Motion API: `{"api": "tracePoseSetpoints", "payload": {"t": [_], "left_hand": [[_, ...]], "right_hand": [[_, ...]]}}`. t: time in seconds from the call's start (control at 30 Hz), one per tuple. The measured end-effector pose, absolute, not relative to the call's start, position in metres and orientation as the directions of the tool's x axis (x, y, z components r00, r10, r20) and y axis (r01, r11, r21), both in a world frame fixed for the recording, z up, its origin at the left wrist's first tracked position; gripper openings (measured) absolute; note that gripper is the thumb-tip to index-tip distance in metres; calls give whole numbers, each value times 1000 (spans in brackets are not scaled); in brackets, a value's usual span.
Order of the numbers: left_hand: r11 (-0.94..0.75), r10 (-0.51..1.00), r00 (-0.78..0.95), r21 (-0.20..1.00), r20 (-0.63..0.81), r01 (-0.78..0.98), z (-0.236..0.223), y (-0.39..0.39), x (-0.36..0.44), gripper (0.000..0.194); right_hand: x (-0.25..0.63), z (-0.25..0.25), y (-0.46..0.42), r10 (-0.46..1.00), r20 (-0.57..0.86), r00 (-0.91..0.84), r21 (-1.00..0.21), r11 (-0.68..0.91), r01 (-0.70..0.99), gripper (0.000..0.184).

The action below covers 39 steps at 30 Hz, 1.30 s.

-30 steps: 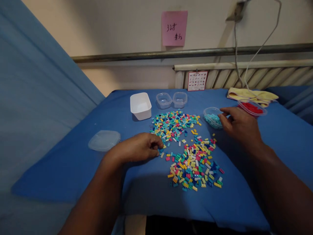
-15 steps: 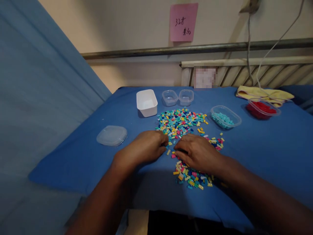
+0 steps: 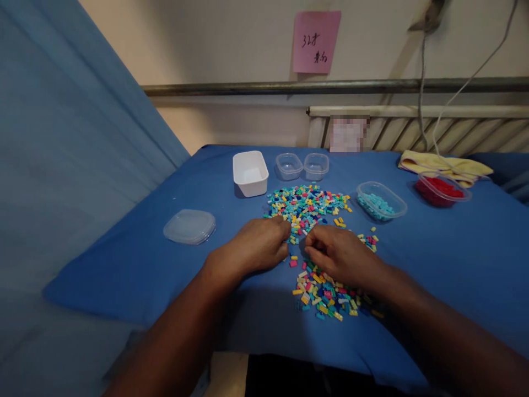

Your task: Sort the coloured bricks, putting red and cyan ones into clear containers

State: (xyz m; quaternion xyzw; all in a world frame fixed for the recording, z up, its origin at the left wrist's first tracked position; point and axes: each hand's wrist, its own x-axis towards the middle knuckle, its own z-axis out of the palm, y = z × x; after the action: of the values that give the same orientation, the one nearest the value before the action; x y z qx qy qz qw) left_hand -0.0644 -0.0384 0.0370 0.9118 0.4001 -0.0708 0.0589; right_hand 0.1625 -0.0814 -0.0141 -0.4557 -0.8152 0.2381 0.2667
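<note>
Both hands now sit together in the middle of the brick pile [image 3: 309,231]. A second ago the right hand [image 3: 336,255] was out at two o'clock beside the clear tub of light-blue bricks [image 3: 381,200]; half a second ago it had already come back to the pile, and since then it has crept only a little toward twelve o'clock. The left hand [image 3: 258,246] has edged the same way, so its knuckles now reach the near edge of the denser upper cluster.

Each hand is curled knuckles-up with the fingertips tucked down onto the cloth. Whether either one pinches a brick cannot be told, since the fingers hide their own tips. A few loose pink and yellow bricks lie between the two hands.

The mixed bricks remain spread on the blue cloth [image 3: 454,259], some under and behind the right wrist at five o'clock. The return from the blue tub reads as a sorting cycle starting over.

Around them stand a white tub [image 3: 250,173], two small clear tubs [image 3: 302,165], a lid [image 3: 189,226] at nine o'clock and a tub of red bricks [image 3: 440,188].
</note>
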Motion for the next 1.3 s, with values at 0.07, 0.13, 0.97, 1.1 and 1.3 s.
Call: {"api": "tracePoseSetpoints", "payload": {"t": [0.07, 0.13, 0.97, 1.1, 1.3], "left_hand": [[-678, 716, 678, 65, -165, 732, 36, -38, -66, 14], [-682, 712, 685, 80, -157, 727, 34, -38, -67, 14], [-673, 694, 712, 251, -110, 695, 31, -27, -77, 10], [-654, 710, 702, 317, -58, 687, 31, -22, -81, 10], [-643, 706, 706, 379, -42, 666, 32, -20, -77, 10]], "right_hand": [[167, -17, -79, 882, 258, -395, -640, 462, 613, 7], [171, -21, -77, 883, 291, -369, -632, 467, 619, 11], [153, -28, -59, 783, 233, -577, -281, 622, 731, 20], [150, -26, -58, 788, 191, -585, -223, 615, 756, 26], [151, -24, -60, 785, 201, -586, -213, 619, 756, 25]]}}
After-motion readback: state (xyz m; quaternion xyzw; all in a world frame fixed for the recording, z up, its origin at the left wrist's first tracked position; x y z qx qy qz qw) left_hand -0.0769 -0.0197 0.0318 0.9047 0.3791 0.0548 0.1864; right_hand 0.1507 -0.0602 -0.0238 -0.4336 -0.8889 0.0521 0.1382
